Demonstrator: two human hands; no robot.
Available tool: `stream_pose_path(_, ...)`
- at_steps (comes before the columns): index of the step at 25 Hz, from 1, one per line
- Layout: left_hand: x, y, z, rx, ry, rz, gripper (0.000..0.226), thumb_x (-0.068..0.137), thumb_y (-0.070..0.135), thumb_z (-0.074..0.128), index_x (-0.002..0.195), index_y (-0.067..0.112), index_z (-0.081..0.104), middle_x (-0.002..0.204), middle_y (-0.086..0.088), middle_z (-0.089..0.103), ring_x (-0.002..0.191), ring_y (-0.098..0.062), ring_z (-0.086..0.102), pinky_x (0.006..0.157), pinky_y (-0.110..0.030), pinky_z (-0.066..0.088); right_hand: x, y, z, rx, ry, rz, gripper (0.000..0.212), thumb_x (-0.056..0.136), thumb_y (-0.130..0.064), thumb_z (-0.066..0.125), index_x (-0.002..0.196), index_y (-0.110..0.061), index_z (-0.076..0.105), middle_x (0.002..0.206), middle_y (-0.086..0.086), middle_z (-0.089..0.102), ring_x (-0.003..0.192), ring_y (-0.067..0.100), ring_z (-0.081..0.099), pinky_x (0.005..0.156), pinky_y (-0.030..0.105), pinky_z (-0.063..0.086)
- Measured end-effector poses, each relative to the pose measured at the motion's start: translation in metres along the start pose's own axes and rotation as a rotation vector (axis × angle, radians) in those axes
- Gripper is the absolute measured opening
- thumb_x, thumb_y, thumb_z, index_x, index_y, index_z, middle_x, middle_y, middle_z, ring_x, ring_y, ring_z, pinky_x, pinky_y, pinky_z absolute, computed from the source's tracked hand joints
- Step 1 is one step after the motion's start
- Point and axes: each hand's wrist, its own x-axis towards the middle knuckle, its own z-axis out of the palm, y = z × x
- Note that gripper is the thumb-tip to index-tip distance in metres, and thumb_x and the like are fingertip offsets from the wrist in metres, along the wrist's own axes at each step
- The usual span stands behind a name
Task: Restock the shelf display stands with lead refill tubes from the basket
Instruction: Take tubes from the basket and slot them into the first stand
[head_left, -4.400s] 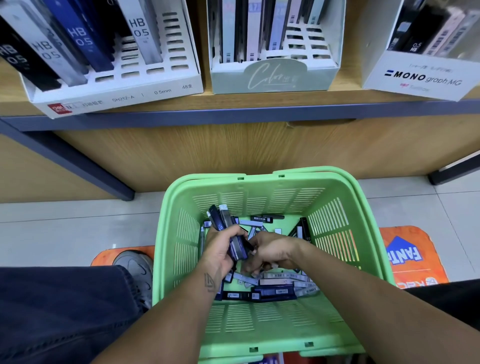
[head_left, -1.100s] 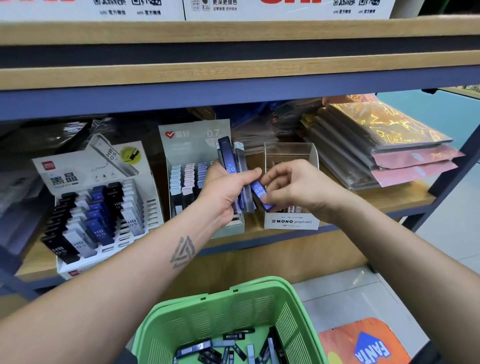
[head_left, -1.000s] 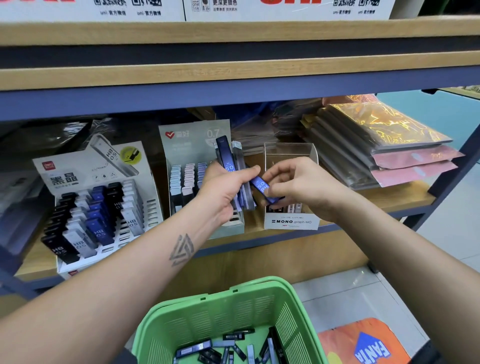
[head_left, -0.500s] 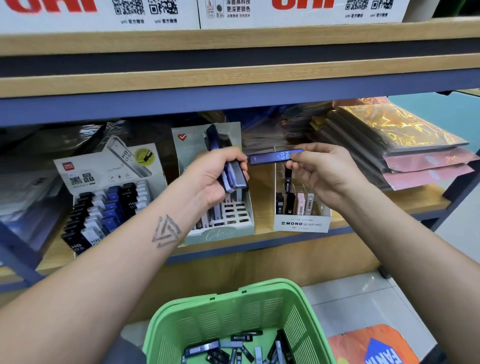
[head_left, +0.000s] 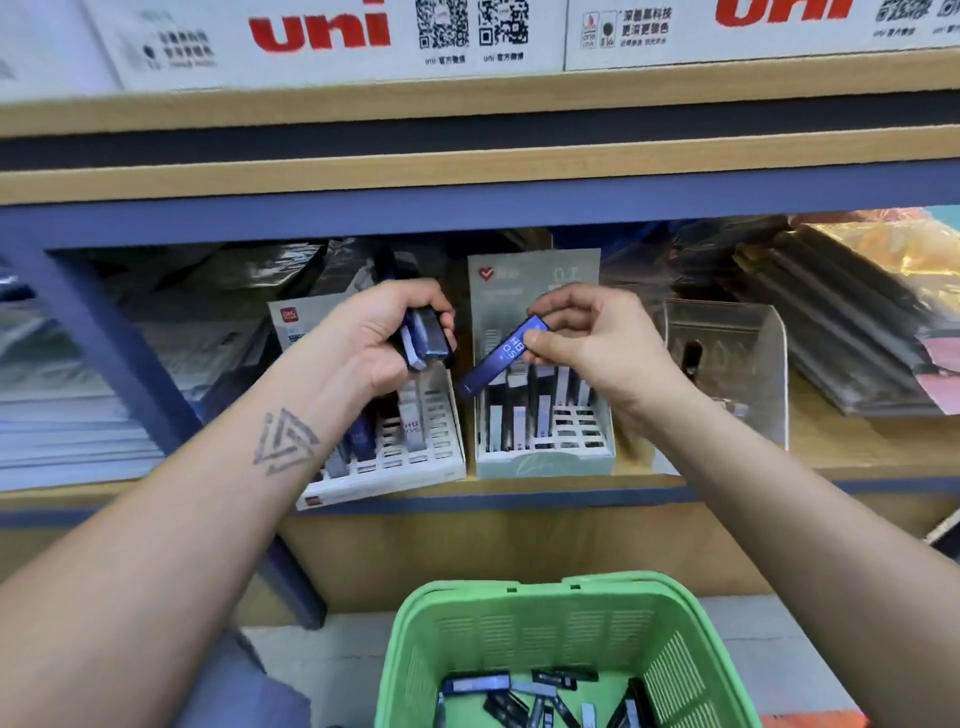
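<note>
1. Head view, nearest: basket (head_left: 670, 613) below the shelf (head_left: 519, 491), loose tubes in its bottom.
2. Left hand (head_left: 379, 338) grips a bundle (head_left: 426, 338) of tubes; right hand (head_left: 587, 338) pinches one blue tube (head_left: 501, 358), tilted.
3. Sorting step, I judge: next, drop it upright into a free slot.
4. White stand (head_left: 415, 467) sits at the shelf's front edge with open slots; green stand (head_left: 545, 462) is just beside it.

The slotted plastic basket (head_left: 566, 618) is bright green. The flat lead refill tube (head_left: 501, 357) is dark blue, lettered white. The cardboard boxes (head_left: 332, 41) are white with red lettering.
</note>
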Motion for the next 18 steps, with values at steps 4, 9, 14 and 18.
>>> stream_pose_path(4, -0.009, 0.016, -0.041, -0.018, 0.077, -0.021, 0.025, 0.087, -0.009, 0.046, 0.067, 0.007, 0.048, 0.06, -0.011, 0.051, 0.049, -0.017, 0.052, 0.05, -0.022, 0.049, 0.005, -0.006, 0.046, -0.267, -0.109, -0.106, 0.013, 0.091, 0.001, 0.069, 0.103, -0.006, 0.069, 0.096, 0.019, 0.071, 0.084, 0.031, 0.072, 0.074, 0.033, 0.063)
stream_pose_path(9, -0.015, 0.03, -0.077, -0.001, 0.102, -0.014, 0.018, 0.086, -0.008, 0.046, 0.074, 0.004, 0.052, 0.059, -0.011, 0.053, 0.05, -0.017, 0.051, 0.052, -0.023, 0.048, 0.014, -0.002, 0.091, -0.501, -0.185, -0.236, 0.009, 0.09, -0.015, 0.074, 0.093, -0.024, 0.074, 0.086, -0.005, 0.073, 0.081, 0.015, 0.07, 0.082, 0.039, 0.059)
stream_pose_path(14, -0.015, 0.036, -0.093, -0.009, 0.151, 0.012, 0.019, 0.086, -0.008, 0.047, 0.072, 0.003, 0.055, 0.059, -0.011, 0.051, 0.053, -0.017, 0.049, 0.048, -0.021, 0.048, 0.023, -0.006, 0.117, -0.625, -0.195, -0.271, 0.011, 0.09, -0.017, 0.074, 0.1, -0.021, 0.075, 0.088, -0.009, 0.069, 0.08, 0.004, 0.062, 0.072, 0.018, 0.05)
stream_pose_path(18, -0.016, 0.039, -0.099, 0.006, 0.142, 0.016, 0.021, 0.086, -0.007, 0.046, 0.07, 0.003, 0.053, 0.062, -0.011, 0.05, 0.053, -0.017, 0.048, 0.05, -0.022, 0.047, 0.023, -0.006, 0.129, -0.718, -0.36, -0.225, 0.013, 0.088, -0.013, 0.076, 0.097, -0.022, 0.073, 0.085, -0.01, 0.068, 0.08, 0.002, 0.062, 0.068, 0.016, 0.046)
